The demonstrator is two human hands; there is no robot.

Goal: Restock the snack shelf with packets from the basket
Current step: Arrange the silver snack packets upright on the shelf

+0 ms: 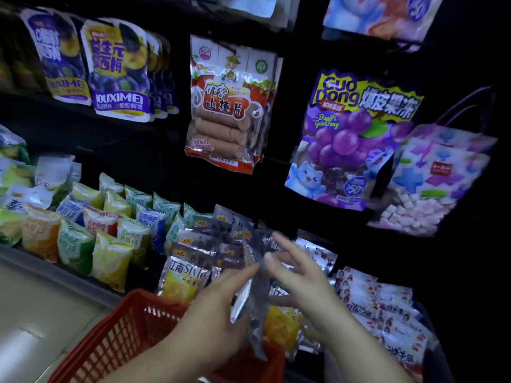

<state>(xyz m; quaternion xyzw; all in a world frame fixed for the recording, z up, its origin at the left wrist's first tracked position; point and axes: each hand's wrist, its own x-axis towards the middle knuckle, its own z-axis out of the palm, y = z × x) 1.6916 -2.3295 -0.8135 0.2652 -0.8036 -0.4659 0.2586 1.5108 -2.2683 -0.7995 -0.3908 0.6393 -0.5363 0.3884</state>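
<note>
The silvery packet (pixel 255 305) hangs upright between my two hands, low in the middle of the scene, just above the right rim of the red basket (pixel 121 333). It is a thin, glossy foil pouch, grey-silver with a darker patch – motion blur hides its print. Its lower end droops down to the basket's rim.

My left hand (pixel 218 308) holds it along its left edge, the fingers only lightly bent, the index finger reaching up to the packet's top; the thumb is hidden behind the foil. My right hand (pixel 301 277) is at the packet's right side with the fingers splayed wide apart, gripping nothing, the thumb just at the top edge.

Just beyond my hands, on the snack shelf (pixel 69 272), stand rows of the same silver pouches, the nearest one marked "Style" packets (pixel 188 275) with a yellow lower half. To the left are yellow-and-green packets (pixel 110 261). Higher up hang hawthorn-slice packets (pixel 221 111) and, to the right, a grape jelly bag (pixel 348 139) – a marshmallow bag (pixel 431 183) overlaps its right edge.
</note>
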